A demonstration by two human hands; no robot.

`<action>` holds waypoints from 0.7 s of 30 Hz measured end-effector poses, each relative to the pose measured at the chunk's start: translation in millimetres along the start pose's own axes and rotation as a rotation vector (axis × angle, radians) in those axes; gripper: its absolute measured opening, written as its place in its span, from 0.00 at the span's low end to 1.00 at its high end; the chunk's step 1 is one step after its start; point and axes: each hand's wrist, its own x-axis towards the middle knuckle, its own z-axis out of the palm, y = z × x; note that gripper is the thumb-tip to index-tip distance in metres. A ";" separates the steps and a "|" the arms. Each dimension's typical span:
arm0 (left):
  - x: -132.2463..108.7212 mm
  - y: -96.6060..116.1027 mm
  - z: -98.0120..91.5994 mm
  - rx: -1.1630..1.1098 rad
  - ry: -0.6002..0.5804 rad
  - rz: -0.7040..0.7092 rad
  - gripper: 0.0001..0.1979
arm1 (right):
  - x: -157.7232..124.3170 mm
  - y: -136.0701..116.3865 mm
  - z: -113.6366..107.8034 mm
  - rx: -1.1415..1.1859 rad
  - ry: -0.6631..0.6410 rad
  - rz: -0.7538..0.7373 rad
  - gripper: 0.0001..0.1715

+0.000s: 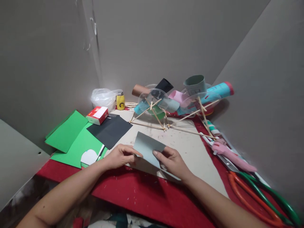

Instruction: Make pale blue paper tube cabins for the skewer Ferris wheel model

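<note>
A grey-green sheet of paper, bent or folded with one flap raised, is held above the near part of the pale board. My left hand grips its left edge between thumb and fingers. On the right side, my right hand pinches the sheet with the thumb on top and the fingers behind. A lower flap of the paper reaches down toward the right wrist. Black paper and green sheets lie left of my hands.
Stick frames with clear plastic discs and paper tubes stand at the back. To the right lie large scissors, a pink glue gun and a blue roll. A red box, yellow lighter-like item and plastic bag sit back left.
</note>
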 end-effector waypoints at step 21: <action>0.1 2.0 5.1 0.008 -0.050 0.020 0.12 | 3.2 4.1 -9.6 -0.471 -0.008 -0.668 0.25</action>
